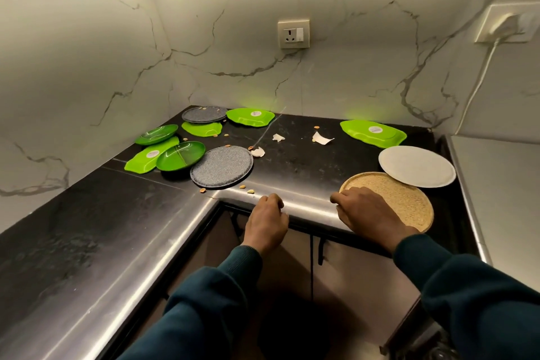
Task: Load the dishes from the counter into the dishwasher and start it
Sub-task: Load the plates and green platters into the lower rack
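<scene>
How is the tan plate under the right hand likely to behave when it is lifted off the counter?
The tan plate looks flat and rigid, so it should probably keep its shape. It overhangs the counter edge, so it may tip if pressed there. The right hand rests on its near rim; the speckled surface looks matte, so perhaps not slippery.

Two bare hands in dark teal sleeves

The left hand (267,221) and right hand (369,213) wear no gloves, rings or watch. Both arms are covered in long dark teal sleeves (204,301) of soft knit fabric, each ending in a ribbed cuff at the wrist.
</scene>
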